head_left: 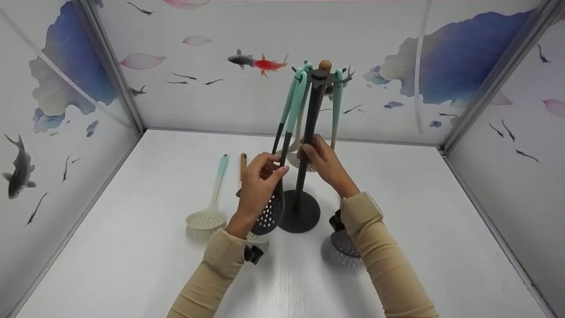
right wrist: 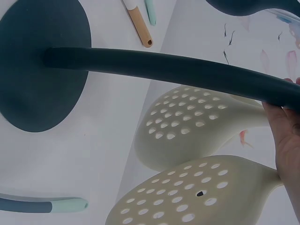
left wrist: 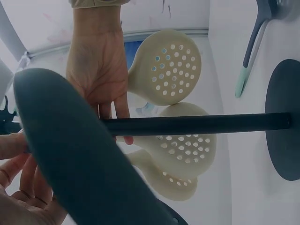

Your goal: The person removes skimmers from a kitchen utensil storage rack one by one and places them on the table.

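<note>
A black utensil stand (head_left: 313,110) rises from a round base (head_left: 304,216), with several mint-handled utensils hanging from its top hooks. My right hand (head_left: 326,163) grips the pole at mid-height; in the right wrist view, the fingers (right wrist: 281,122) lie against it. To the left of the pole, my left hand (head_left: 258,187) pinches the lower handle of a hanging black skimmer (head_left: 270,214). Its dark head (left wrist: 75,145) hides part of that hand in the left wrist view. Cream skimmers (left wrist: 166,68) hang behind the pole.
On the white table, a cream skimmer (head_left: 206,220) with a mint handle lies at left, beside a wooden-handled utensil (head_left: 243,165) partly hidden by my left hand. Another black skimmer (head_left: 345,244) lies under my right forearm. Printed walls (head_left: 198,101) enclose the table.
</note>
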A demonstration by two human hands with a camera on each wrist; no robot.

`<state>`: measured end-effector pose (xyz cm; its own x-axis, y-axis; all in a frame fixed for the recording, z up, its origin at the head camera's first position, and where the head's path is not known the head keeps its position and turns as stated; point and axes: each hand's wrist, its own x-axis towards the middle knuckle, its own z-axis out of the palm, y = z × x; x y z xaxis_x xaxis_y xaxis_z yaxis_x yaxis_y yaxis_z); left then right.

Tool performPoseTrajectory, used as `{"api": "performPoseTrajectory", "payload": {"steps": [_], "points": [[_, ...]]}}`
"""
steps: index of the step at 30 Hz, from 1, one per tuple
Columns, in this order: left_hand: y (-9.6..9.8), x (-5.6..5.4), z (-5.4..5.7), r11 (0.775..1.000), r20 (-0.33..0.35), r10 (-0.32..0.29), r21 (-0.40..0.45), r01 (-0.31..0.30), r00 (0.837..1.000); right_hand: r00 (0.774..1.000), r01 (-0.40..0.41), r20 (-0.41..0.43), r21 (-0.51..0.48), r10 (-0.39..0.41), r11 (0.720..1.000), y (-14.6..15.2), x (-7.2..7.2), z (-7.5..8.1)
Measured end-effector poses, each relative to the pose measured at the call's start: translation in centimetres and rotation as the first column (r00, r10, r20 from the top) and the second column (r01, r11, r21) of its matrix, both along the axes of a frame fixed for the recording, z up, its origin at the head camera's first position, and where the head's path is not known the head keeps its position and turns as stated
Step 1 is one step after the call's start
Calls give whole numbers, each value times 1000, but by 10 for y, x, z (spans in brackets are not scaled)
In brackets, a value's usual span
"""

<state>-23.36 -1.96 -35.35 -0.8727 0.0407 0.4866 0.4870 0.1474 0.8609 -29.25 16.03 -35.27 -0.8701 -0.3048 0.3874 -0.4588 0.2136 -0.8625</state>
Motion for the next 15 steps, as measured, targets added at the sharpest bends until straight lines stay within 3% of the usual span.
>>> {"api": "performPoseTrajectory", "payload": {"steps": [4,15], "points": [[0,-11,-13,1000,-4,10,6,-10,1000,1000,1,1,0,-1,1000,0,0,0],[-5,-8,-16,1000,-29,28,11,-28,999,1000,0,2,8,0,1000,0,0,-1]]}}
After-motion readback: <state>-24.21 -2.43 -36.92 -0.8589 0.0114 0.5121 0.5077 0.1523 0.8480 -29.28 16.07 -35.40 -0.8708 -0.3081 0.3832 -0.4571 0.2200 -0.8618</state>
